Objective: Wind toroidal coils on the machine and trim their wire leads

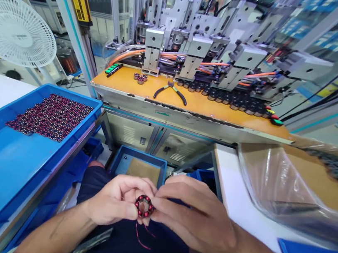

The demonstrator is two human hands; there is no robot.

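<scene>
In front of my lap I hold a small motor stator (145, 214), a dark ring wound with red enamelled wire. Two loose red wire ends (138, 237) dangle below it. My left hand (114, 201) is closed on the stator, its thumb pressing the left edge and its fingers behind. My right hand (194, 214) is closed against the stator's right edge, fingertips pinched together there. What lies between those right fingertips is partly hidden by the hand.
At left, a blue tray (0, 161) carries many wound stators (53, 116). Cutting pliers (170, 88) and several stators (140, 78) lie on the orange machine bench (124, 86). Dark parts (235, 99) line its right side. A plastic-lined box (276, 171) stands right, a fan (18, 32) left.
</scene>
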